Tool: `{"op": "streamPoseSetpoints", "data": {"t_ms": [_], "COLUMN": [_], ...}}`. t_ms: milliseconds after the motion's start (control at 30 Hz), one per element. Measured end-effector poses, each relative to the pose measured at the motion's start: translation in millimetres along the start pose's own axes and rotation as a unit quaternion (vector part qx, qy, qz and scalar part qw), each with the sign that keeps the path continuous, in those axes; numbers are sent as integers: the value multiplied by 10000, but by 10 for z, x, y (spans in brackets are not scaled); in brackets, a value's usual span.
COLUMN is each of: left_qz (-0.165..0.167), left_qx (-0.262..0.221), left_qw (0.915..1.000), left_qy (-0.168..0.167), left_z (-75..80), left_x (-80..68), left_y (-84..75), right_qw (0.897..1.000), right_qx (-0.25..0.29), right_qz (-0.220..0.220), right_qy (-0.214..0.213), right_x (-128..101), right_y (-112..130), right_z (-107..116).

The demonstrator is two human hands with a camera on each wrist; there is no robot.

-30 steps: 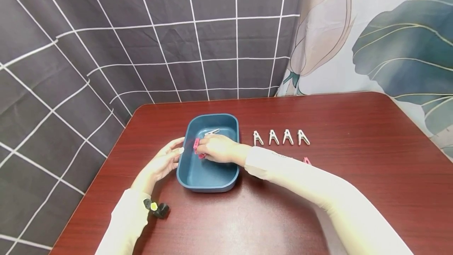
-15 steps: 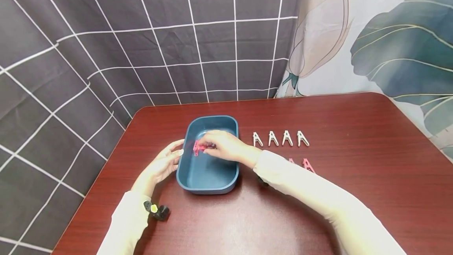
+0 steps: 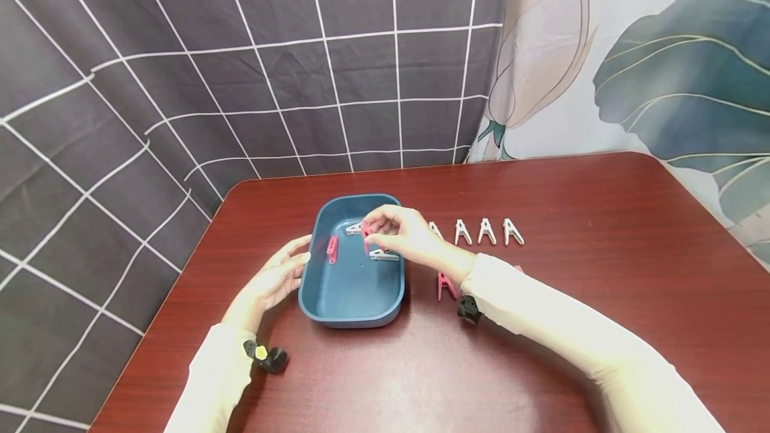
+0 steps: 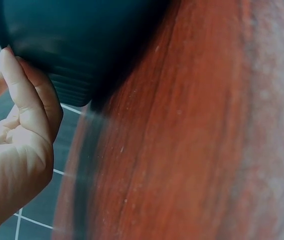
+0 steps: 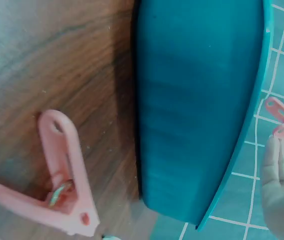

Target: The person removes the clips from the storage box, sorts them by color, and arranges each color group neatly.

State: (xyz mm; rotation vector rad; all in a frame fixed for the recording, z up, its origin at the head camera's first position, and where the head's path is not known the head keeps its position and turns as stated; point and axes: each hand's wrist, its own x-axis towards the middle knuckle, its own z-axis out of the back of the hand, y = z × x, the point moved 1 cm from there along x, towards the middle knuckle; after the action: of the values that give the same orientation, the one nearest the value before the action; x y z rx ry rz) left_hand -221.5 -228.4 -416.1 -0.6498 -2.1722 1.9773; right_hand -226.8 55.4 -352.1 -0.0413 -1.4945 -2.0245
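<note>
In the head view, my right hand pinches a pink clothespin over the right part of a blue bin. The right wrist view shows the same clothespin at the fingertips, above the bin's rim. Inside the bin lie another pink clothespin, a white clothespin at the back and a further white clothespin partly under my right hand. My left hand rests its fingers against the bin's outer left side, seen also in the left wrist view on the bin wall.
Right of the bin, several white clothespins stand in a row on the red-brown table. A pink clothespin lies nearer, by my right wrist; another pink clothespin is mostly hidden by the sleeve. A gridded curtain hangs behind.
My right hand has lifted from the bin's floor and moved right, with a pink clothespin between its fingers. White clothespins in the bin have come into view. The left hand stays put.
</note>
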Motion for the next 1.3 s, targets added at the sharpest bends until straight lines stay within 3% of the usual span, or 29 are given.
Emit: {"op": "streamPoseSetpoints", "data": {"t_ms": [233, 467, 700, 933, 1067, 1300], "left_qz": [-61, -162, -405, -32, 78, 72], "left_qx": [-13, -50, -123, 7, -94, -197], "left_qw": [9999, 9997, 9978, 10000, 9999, 9998], "left_qy": [113, 203, 511, 41, -17, -30], "left_z": [1, 14, 52, -12, -31, -28], "left_x": [2, 1, 7, 3, -4, -7], "left_y": [-3, 15, 42, 5, -11, -13], "right_qw": [9943, 9918, 9857, 9823, 9794, 9752], "right_qx": [761, 537, 489, 310, 272, 325], "right_qz": [-722, -1069, -1509, -1760, -1926, -2022], "right_qy": [-209, -444, -563, -568, -540, -841], "right_x": [-143, -364, -589, -826, -980, -1255], "right_y": [-51, -90, -146, -210, -240, -271], "right_z": [141, 333, 474, 610, 716, 923]}}
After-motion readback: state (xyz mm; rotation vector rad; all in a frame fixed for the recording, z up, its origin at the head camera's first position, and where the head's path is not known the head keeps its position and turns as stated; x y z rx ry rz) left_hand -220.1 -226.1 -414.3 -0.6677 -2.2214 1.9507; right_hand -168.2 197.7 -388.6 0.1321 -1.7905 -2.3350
